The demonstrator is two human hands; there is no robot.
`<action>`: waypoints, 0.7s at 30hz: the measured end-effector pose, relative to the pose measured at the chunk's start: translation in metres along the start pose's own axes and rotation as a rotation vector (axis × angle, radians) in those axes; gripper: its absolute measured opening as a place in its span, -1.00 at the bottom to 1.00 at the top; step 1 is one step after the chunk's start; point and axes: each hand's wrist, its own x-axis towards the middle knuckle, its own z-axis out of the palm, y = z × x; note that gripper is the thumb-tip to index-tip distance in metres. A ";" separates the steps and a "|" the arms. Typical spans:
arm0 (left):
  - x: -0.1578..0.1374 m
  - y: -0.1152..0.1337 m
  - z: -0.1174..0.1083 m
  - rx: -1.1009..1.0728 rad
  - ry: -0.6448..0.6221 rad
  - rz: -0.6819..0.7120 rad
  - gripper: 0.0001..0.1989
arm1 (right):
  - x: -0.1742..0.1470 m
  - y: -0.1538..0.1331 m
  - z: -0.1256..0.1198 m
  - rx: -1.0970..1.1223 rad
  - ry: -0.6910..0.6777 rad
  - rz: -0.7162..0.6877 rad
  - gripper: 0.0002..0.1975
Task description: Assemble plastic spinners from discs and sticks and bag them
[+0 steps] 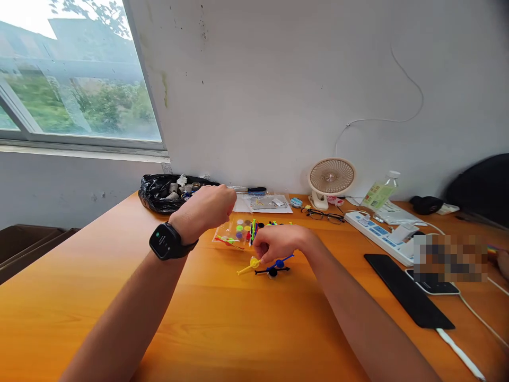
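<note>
My right hand (pixel 280 241) reaches down to the table, its thumb and fingers pinched at a yellow arrow spinner (pixel 253 263) with a round disc at its middle. Just beside it lie a black arrow spinner (pixel 272 272) and a blue arrow spinner (pixel 280 263). My left hand (pixel 209 208), wearing a black watch (pixel 162 241) at the wrist, is closed and raised; what it holds, if anything, is hidden. Below it sits a clear plastic bag (pixel 222 232) with coloured discs, and red and green arrow pieces (pixel 228 242). More coloured arrows (pixel 253 229) lie partly behind my right hand.
A black plastic bag of parts (pixel 153 193) stands at the back left. Along the wall are a small fan (pixel 331 176), eyeglasses (pixel 322 214) and a bottle (pixel 379 192). To the right are a power strip (pixel 374 233), a black pad (pixel 407 289) and another person's hand (pixel 503 262).
</note>
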 end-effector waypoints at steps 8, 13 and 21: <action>-0.001 0.011 0.001 0.022 -0.004 0.051 -0.80 | -0.056 -0.028 -0.019 0.100 0.256 -0.321 -0.92; -0.003 0.014 -0.001 0.024 0.000 0.073 -0.88 | -0.097 -0.036 -0.027 0.186 0.597 -0.318 -0.88; -0.002 0.019 0.000 -0.072 -0.011 0.166 -0.92 | -0.096 -0.038 -0.024 -0.026 0.991 -0.121 -0.87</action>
